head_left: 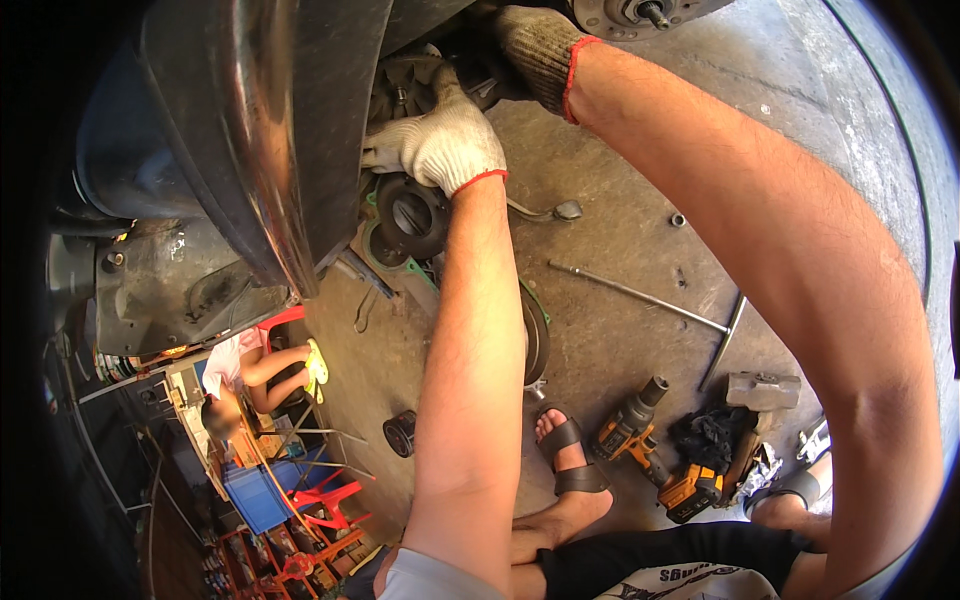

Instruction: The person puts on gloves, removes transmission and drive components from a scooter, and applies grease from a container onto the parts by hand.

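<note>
My left hand [440, 140], in a pale knit glove with a red cuff, rests against dark metal parts [400, 90] beneath the vehicle. Its thumb is stretched up, apart from the fingers, which point left toward the black body panel [330, 120]; the fingertips are partly hidden. Further up and right, my right hand [540, 50] wears a dirtier glove and reaches into the shadowed underside. Its fingers are out of sight, so what they touch does not show. Close to it, at the top edge, is a round metal hub [650, 12] with a threaded stud.
On the floor lie a T-handle wrench [640, 298], a socket [678, 219], an orange-black cordless impact wrench [632, 425] and a hammer head [763, 391]. A black ring-shaped part [412, 215] sits below my left hand. Left, a person [255, 370] sits near a blue bin [265, 495].
</note>
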{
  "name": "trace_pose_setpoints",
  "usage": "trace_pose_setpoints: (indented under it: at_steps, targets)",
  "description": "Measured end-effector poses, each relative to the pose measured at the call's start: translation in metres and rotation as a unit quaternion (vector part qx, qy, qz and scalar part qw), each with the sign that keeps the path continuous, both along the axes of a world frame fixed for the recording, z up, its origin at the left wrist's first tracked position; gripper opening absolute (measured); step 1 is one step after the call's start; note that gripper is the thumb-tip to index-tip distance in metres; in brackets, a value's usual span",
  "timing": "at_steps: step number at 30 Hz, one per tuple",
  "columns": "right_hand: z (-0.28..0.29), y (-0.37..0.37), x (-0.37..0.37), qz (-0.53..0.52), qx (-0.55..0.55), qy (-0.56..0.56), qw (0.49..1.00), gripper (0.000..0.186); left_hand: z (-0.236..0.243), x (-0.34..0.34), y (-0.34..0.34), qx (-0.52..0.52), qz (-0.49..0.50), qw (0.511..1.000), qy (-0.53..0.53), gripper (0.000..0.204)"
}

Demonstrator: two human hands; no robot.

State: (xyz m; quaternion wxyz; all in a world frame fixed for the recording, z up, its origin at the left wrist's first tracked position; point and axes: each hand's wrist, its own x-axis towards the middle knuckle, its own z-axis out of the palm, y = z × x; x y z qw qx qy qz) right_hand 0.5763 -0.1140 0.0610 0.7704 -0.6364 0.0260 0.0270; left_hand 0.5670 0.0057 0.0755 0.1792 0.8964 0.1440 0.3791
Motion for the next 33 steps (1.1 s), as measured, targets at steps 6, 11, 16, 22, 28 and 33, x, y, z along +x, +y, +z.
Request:
trace_pose_setpoints:
  at_steps: [6,11,16,22,28,33]
  targets:
    - [0.004,0.01,-0.001,-0.019,0.003,-0.078,0.997,0.021,0.017,-0.005,0.007,0.025,0.001,0.994,0.105,0.141]
    - [0.029,-0.002,-0.035,-0.102,0.155,0.061,0.981,0.029,0.012,-0.011,0.0,-0.03,-0.066,0.996,0.042,0.141]
    - [0.031,-0.003,-0.043,-0.122,0.185,0.098,0.97,0.038,0.012,-0.019,-0.001,-0.017,-0.064,0.997,0.035,0.132]
    - [0.034,-0.007,-0.045,-0.114,0.182,0.108,0.971,0.038,0.032,-0.028,-0.015,-0.103,0.002,0.979,0.178,0.134]
    - [0.034,-0.007,-0.045,-0.081,0.066,0.062,0.993,0.034,0.014,-0.033,0.022,-0.052,-0.057,0.994,0.073,0.12]
    - [0.018,-0.005,-0.022,-0.068,0.074,0.054,0.993,0.031,-0.006,-0.064,0.027,0.023,-0.052,0.995,0.079,0.098]
